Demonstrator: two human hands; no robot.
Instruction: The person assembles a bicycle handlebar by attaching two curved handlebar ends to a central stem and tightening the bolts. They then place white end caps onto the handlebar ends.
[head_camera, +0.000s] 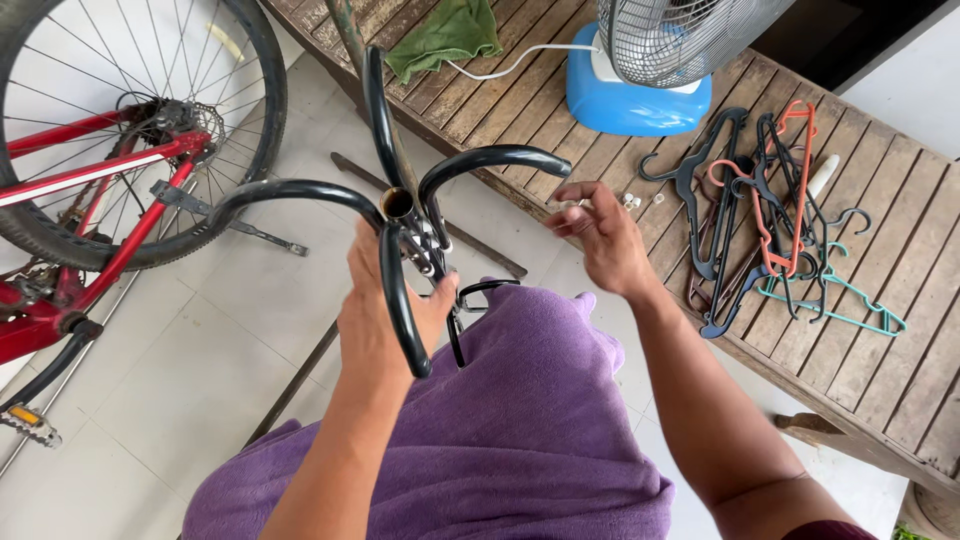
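My left hand (375, 320) grips a black metal piece (400, 205) made of several curved tubes that meet at an open brass-coloured hub, held up in front of me. My right hand (600, 235) hovers to its right, fingers loosely curled and apart, pinching a small pale part whose shape I cannot make out. It is close to a few small white plastic bits (640, 200) lying on the wooden bench (900, 300). A purple cloth (520, 430) covers my lap.
A red bicycle (90, 180) with its rear wheel stands at the left on the tiled floor. On the bench sit a blue-based fan (650, 70), a green rag (445, 35) and a pile of plastic hangers (770, 210). Thin metal rods (480, 250) lie on the floor.
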